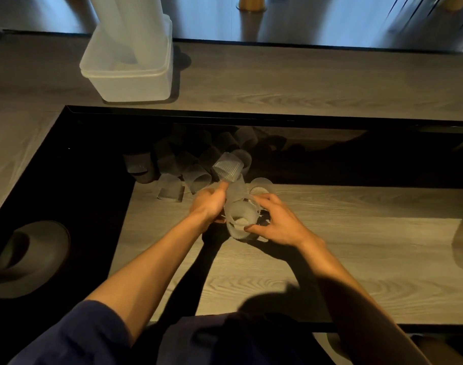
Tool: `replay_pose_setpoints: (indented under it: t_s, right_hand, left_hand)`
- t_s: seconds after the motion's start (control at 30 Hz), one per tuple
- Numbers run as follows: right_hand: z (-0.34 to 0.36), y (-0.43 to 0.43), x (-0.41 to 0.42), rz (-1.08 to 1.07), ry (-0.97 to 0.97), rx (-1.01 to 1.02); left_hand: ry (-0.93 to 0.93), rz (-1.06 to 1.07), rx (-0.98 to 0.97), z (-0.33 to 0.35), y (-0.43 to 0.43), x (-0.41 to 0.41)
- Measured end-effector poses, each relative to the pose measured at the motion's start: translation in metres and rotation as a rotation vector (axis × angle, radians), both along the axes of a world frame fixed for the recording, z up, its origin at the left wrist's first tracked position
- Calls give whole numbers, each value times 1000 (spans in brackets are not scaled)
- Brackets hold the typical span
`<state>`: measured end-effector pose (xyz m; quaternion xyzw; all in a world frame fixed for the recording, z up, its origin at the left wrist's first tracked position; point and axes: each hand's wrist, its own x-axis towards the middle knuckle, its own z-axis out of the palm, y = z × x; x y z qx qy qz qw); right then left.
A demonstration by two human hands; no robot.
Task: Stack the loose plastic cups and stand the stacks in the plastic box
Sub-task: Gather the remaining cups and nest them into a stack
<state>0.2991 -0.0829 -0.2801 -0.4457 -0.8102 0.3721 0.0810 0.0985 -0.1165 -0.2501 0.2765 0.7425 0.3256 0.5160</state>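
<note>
— Stacking, is that the step in hand?

— I judge so. The left hand pinches 1 ribbed cup between its thumb and curled fingers, lifted and tilted above the table. The right hand has its fingers spread and bent round a short stack, thumb on the near rim, with the open mouth turned toward the camera.

— How many cups are in that stack?

— I cannot tell; the frosted walls blur into each other.

— And the next move?

— Probably turning the ribbed cup so its base faces that open mouth, then sliding it in straight. The walls look thin and likely to flex, so a light grip and a square line-up should matter more than force.

— Where is everything else?

— The loose cups lie in a heap just beyond the 2 hands, some on their sides, some upside down, half lost in shadow. The plastic box stands well apart, far left on the higher level of the table, with tall stacks standing in it and rising out of view.

— What do the cups look like?

— Translucent and milky, tapered, with fine upright ribs. With the heap this full, I would call the task only partly done.
</note>
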Motion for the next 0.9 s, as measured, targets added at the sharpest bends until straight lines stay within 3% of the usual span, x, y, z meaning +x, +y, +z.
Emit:
replay_pose_setpoints:
  t_s: [0.2, 0.3, 0.4, 0.5, 0.7, 0.8, 0.9]
  right_hand:
    - [-3, 0, -3, 36, -120, -124]
    - [-1, 5, -2, 20, -310, -230]
    - [-2, 13, -1, -130, -449, -99]
    - [-9, 21, -1, -186, -387, 41]
    - [-28, 28, -4, -33, -445, -30]
    - [-30, 23, -4, -137, -336, -4]
    - [-25, 21, 0, -376, -141, -1]
  left_hand:
    - [190, -176, 155, -16, -3, 0]
    - [283, -193, 184, -19, -1, 0]
    - [295, -162, 187, -21, 1, 1]
    - [280, -140, 178, -24, 3, 1]
    - [247, -222, 144, -31, 2, -2]
    - [220, -247, 137, -32, 1, -4]
    - [175, -228, 128, -32, 2, -4]
